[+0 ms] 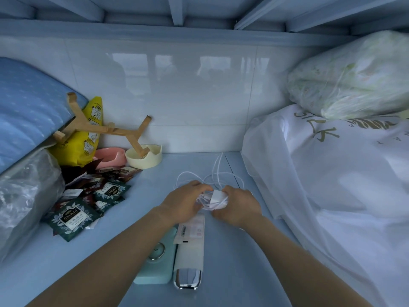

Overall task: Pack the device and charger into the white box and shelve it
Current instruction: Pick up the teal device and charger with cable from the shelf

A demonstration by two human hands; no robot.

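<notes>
Closest to the lens lies a chrome-ended device [188, 281], its far part tucked into a white sleeve [191, 231] with a barcode label; whether that is the white box itself I cannot tell. It touches a mint-green case [155, 262] on its left. Both rest on the pale blue shelf [232, 251], probably parked within reach for packing.

Just beyond them, the 2 hands meet over the white charger [216, 195]. The left hand [184, 202] curls its fingers over the bundled turns. The right hand [238, 206] pinches the plug block from the other side, so both grips are closed on the charger. Loose cable loops [218, 173] trail toward the tiled wall, so the winding looks unfinished; a tight bundle would fit a box better.

Both forearms reach straight forward, wrists turned inward, backs of the hands up. Tea sachets [73, 218] lie well to the left, and a white bag [332, 185] sits to the right.
</notes>
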